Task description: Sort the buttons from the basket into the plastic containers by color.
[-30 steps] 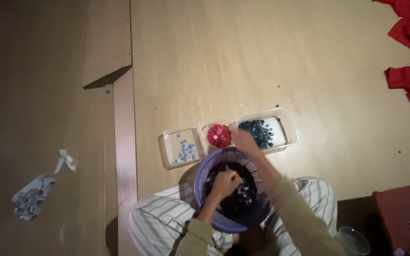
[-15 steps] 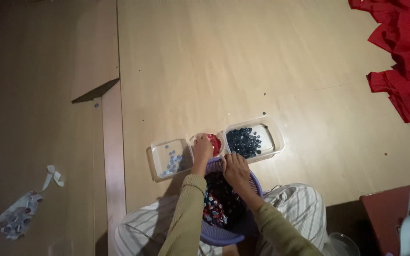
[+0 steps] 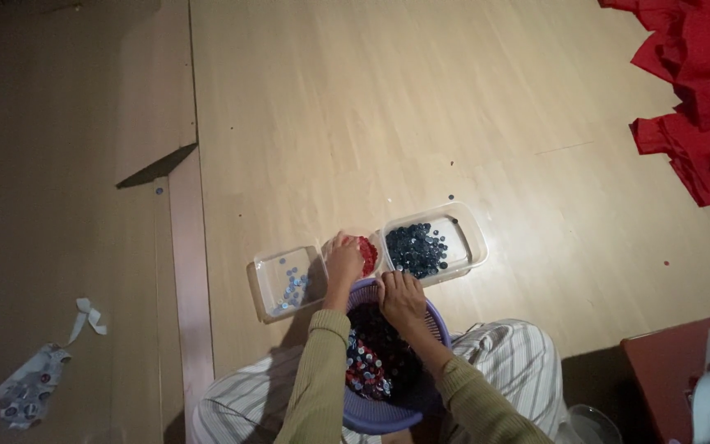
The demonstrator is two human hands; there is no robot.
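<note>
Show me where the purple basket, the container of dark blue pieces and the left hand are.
purple basket (image 3: 435, 322): head view, right rim.
container of dark blue pieces (image 3: 476, 234): head view, right wall.
left hand (image 3: 344, 261): head view, back of hand.

One head camera looks almost straight down from well above a seated person's lap, facing the wooden floor (image 3: 454, 107) ahead. Arms enter from the bottom edge; the purple basket (image 3: 388, 415) sits nearest, low centre.

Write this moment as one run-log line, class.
left hand: over red-bead container | right hand: at purple basket rim | dark-bead tray: right | light-bead tray: left | floor: wood
</note>
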